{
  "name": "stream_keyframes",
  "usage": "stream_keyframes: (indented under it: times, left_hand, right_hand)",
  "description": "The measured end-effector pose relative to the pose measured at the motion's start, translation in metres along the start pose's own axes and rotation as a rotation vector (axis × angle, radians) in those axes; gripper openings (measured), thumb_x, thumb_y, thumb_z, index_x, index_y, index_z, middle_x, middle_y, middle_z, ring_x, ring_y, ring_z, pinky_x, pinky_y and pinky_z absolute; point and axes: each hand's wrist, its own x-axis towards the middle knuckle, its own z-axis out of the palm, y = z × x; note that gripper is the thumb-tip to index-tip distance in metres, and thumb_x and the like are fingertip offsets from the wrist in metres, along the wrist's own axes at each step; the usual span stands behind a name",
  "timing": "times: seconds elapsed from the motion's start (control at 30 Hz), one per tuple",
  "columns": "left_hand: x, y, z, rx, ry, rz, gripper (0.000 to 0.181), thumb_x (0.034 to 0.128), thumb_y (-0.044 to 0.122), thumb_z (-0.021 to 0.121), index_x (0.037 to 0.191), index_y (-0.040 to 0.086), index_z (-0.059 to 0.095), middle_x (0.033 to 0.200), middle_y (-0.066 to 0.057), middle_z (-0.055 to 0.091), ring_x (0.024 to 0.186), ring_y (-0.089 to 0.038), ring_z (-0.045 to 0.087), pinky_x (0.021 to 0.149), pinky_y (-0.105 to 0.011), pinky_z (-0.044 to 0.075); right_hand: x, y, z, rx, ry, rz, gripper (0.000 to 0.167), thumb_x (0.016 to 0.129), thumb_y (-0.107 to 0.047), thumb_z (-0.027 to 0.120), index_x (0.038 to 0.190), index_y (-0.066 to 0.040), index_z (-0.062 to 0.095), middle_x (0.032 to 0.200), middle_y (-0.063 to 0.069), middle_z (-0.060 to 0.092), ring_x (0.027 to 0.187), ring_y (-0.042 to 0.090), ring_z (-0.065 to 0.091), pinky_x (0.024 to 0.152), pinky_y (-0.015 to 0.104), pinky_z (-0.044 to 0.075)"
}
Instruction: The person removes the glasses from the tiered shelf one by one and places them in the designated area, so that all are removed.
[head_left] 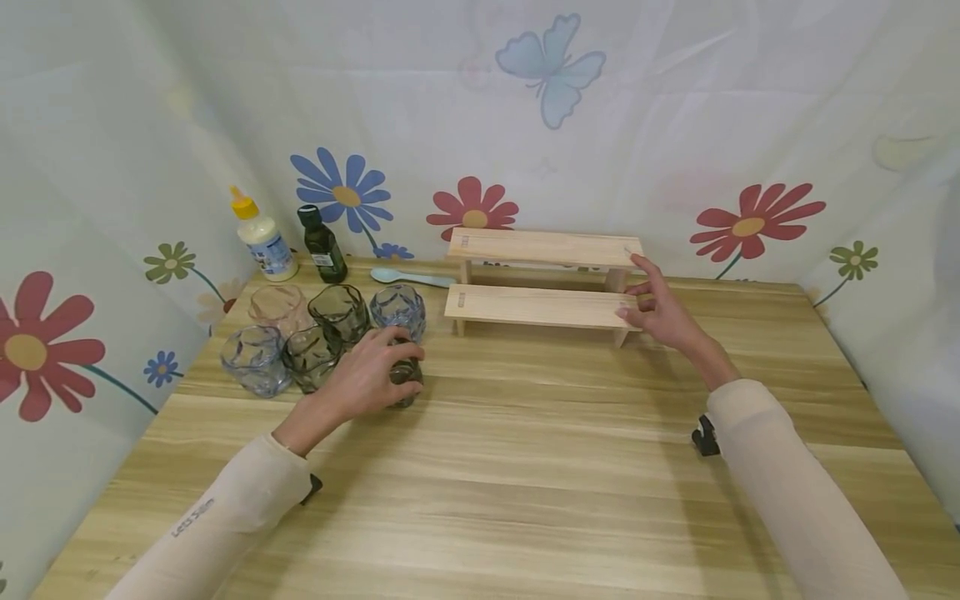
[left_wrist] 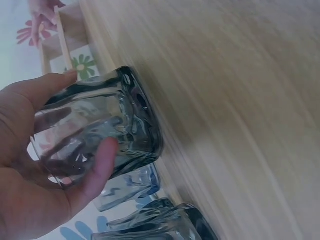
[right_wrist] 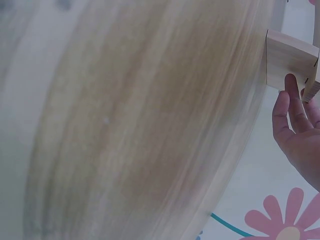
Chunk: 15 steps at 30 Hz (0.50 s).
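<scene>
My left hand (head_left: 360, 379) grips a dark grey clear glass (head_left: 406, 372) with a wavy wall, at the right front of a cluster of similar glasses. In the left wrist view, thumb and fingers curl round this glass (left_wrist: 100, 125); its base is close to the tabletop, and I cannot tell whether they touch. At the right end of a two-step wooden rack (head_left: 543, 306) is my right hand (head_left: 663, 312). Its fingers, fairly straight and spread, touch the ends of the upper and lower steps. The right wrist view shows these fingers (right_wrist: 295, 107) beside the rack's end (right_wrist: 287, 60).
Around the left hand stand a blue glass (head_left: 398, 308), dark glasses (head_left: 339, 310), a pink glass (head_left: 277, 307) and a pale blue glass (head_left: 256, 360). Behind are a yellow-capped bottle (head_left: 270, 250), a dark green bottle (head_left: 323, 248) and a light blue spoon (head_left: 408, 277). A floral curtain (head_left: 600, 150) backs the table.
</scene>
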Motion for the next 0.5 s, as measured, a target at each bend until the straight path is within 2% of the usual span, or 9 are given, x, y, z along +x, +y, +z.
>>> stream_keyframes:
  times: [0.13, 0.3, 0.5]
  left_hand:
    - [0.0, 0.003, -0.002, 0.01, -0.02, -0.027, 0.043, 0.0818, 0.031, 0.083, 0.121, 0.016, 0.071, 0.137, -0.017, 0.054, 0.119, -0.044, 0.053, 0.082, -0.063, 0.051]
    - [0.0, 0.008, -0.01, 0.033, -0.063, -0.057, 0.048, 0.0814, 0.031, 0.084, 0.125, 0.017, 0.07, 0.139, -0.018, 0.05, 0.118, -0.043, 0.052, 0.071, -0.06, 0.053]
    - [-0.001, 0.013, -0.022, 0.041, -0.124, -0.092, 0.054, 0.0811, 0.031, 0.084, 0.131, 0.018, 0.066, 0.14, -0.018, 0.05, 0.118, -0.042, 0.051, 0.069, -0.06, 0.052]
  right_hand:
    - [0.0, 0.0, 0.0, -0.001, 0.0, 0.006, 0.089, 0.099, -0.01, 0.062, 0.161, -0.028, 0.001, 0.139, 0.033, 0.039, 0.12, 0.055, 0.052, 0.078, 0.031, 0.054]
    - [0.0, -0.001, 0.0, 0.011, 0.002, 0.001, 0.09, 0.098, -0.01, 0.062, 0.161, -0.028, 0.0, 0.139, 0.034, 0.039, 0.119, 0.054, 0.053, 0.076, 0.025, 0.053]
    - [-0.001, 0.0, 0.0, 0.021, -0.002, -0.004, 0.091, 0.098, -0.01, 0.063, 0.161, -0.027, 0.0, 0.14, 0.035, 0.038, 0.119, 0.056, 0.052, 0.075, 0.025, 0.053]
